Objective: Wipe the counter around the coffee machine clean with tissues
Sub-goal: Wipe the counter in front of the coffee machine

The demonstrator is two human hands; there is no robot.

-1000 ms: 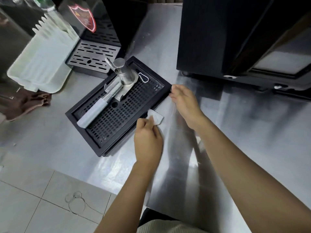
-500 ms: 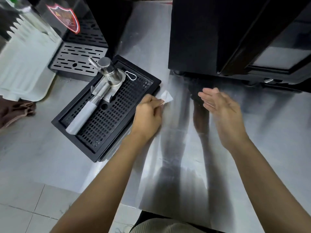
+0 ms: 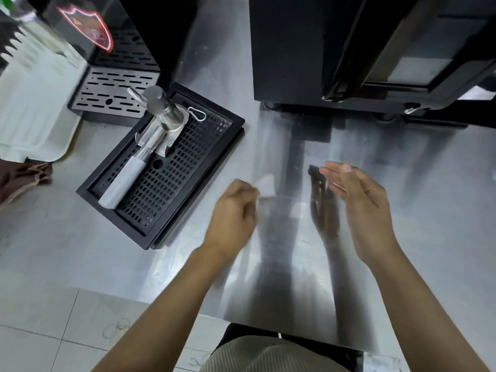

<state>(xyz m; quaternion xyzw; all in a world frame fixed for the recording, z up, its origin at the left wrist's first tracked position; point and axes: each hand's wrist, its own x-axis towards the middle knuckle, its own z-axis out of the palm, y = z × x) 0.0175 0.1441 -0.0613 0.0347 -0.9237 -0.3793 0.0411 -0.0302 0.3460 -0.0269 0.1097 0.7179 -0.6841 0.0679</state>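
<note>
- Fingers of the left hand (image 3: 232,210) clench a white tissue (image 3: 266,183) low over the desk (image 3: 429,224); the right hand (image 3: 362,208) hovers, fingers straight, grasping nothing.
- Coffee machine (image 3: 290,49) stands far; the tissue lies nearer, right of the black drip tray (image 3: 188,170).
- Wiping seems under way; the next move likely calls for pressing the tissue flat and sweeping toward the machine's base.

A metal portafilter (image 3: 141,154) and small clip (image 3: 197,113) lie on a black perforated tray (image 3: 188,167); brown cloth (image 3: 21,178) far left.
</note>
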